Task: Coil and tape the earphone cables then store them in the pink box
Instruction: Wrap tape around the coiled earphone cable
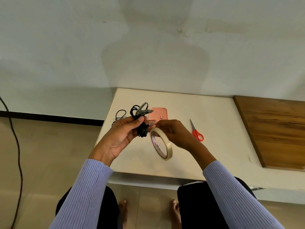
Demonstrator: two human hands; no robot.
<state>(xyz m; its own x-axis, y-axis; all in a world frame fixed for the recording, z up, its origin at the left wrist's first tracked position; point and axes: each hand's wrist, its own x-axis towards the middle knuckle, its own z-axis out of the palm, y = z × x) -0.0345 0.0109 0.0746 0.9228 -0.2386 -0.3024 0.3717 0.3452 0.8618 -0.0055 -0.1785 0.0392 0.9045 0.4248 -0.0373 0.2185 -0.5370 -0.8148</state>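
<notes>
Single cam on my head, wide-angle, looking forward and down over my forearms; near edge of the white counter sits close mid-frame, wall fills the top half, my knees and feet at the bottom, no second view to overlap

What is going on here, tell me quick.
A person seated at a white table is bundling earphones. The left hand grips a coiled black earphone cable; the right hand holds a roll of tape against it. More loose cable, the pink box and red scissors lie on the table.
</notes>
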